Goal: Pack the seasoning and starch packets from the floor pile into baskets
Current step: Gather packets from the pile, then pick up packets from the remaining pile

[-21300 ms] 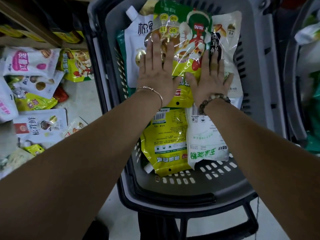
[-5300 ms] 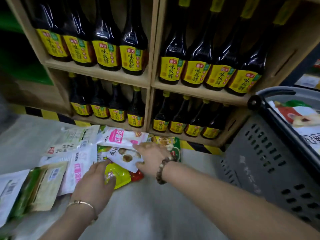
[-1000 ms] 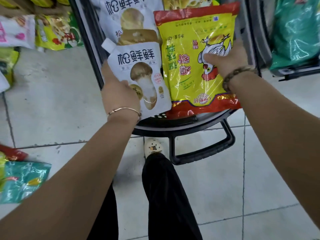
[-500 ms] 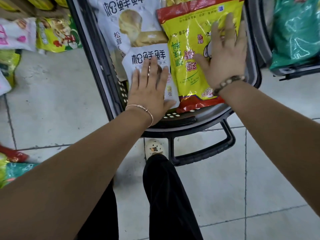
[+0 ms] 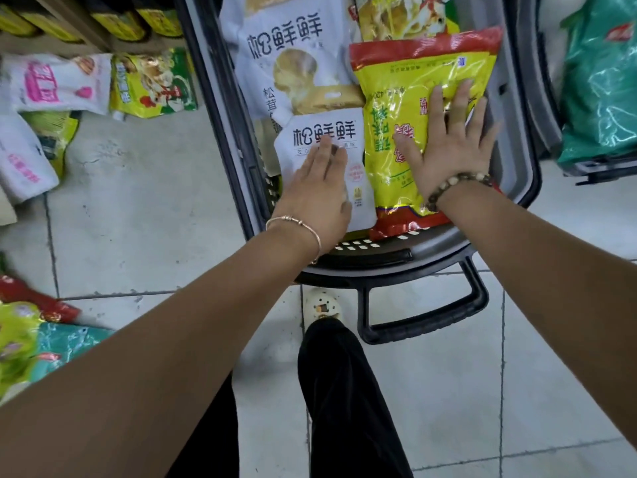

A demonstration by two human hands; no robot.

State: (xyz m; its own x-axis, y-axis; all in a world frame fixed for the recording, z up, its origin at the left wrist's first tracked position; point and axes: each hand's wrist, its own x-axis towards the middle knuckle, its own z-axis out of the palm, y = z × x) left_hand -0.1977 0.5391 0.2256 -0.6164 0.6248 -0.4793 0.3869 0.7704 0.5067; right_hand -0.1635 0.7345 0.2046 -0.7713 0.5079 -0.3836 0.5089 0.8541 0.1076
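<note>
Task partway, I judge: grey basket (image 5: 513, 132), top centre, holds white spouted pouch (image 5: 324, 132) under my flat left hand (image 5: 317, 191) and yellow packet (image 5: 396, 108) under my flat right hand (image 5: 451, 146), hands apart, fingers straight; floor pile (image 5: 103, 88), upper left, still unpacked; second basket (image 5: 548, 108), right edge, holds green bag (image 5: 603, 84).

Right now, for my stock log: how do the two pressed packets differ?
The white pouch is smaller, spouted, under the left hand; the yellow packet is larger, red-ended, under the right hand. Both lie flat in the basket.
</note>
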